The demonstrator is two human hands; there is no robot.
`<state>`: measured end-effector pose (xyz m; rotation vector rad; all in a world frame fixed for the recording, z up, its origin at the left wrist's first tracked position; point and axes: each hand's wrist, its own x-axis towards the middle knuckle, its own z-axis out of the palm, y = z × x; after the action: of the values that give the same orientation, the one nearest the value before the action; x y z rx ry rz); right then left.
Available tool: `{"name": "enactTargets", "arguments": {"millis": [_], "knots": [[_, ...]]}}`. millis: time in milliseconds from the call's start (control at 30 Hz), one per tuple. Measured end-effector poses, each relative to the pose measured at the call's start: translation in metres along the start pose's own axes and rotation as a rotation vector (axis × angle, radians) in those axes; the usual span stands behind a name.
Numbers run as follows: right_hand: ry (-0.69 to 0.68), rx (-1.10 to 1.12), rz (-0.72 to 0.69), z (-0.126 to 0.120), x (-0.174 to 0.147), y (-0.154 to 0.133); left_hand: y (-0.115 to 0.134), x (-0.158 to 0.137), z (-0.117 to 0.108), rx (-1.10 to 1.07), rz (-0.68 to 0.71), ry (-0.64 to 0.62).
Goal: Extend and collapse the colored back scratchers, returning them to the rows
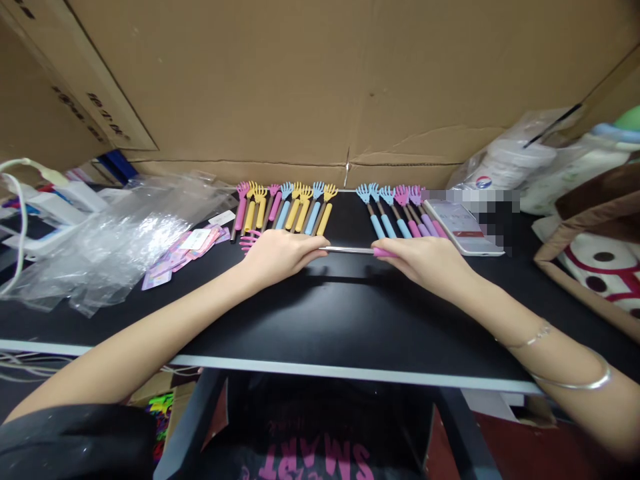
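Note:
A pink back scratcher (350, 250) is stretched level between both hands above the black table, its metal rod bare in the middle. My left hand (283, 257) is closed around the head end, and pink claw tips poke out past its left side. On the pink handle, my right hand (425, 263) is closed, hiding most of it. Behind my left hand lies a row of pink, yellow and blue back scratchers (300, 210). A second group of blue, pink and purple back scratchers (393, 210) lies behind my right hand.
Clear plastic bags (125, 227) and printed cards (187, 250) lie at left. A phone (463, 227) sits at right, near a bagged cup (515, 167) and a brown-handled bag (595, 247). Cardboard (300, 87) walls the back. The table's front edge (320, 370) is close to my body.

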<state>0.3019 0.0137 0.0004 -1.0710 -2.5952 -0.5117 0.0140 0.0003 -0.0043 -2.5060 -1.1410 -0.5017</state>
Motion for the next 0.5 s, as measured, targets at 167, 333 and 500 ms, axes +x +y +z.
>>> {"name": "enactTargets", "arguments": {"millis": [167,333,500], "knots": [[-0.043,0.026,0.028,0.0008,0.0006,-0.0012,0.0032,-0.0001,-0.0006,-0.037,-0.046,-0.049],[-0.013,0.011,0.003,0.0026,0.0000,-0.0006,0.0034,0.0000,0.0017,-0.027,-0.033,-0.094],[0.075,-0.018,-0.009,-0.0021,0.0001,-0.0014,0.0018,0.0000,-0.0005,-0.052,-0.026,-0.052]]}}
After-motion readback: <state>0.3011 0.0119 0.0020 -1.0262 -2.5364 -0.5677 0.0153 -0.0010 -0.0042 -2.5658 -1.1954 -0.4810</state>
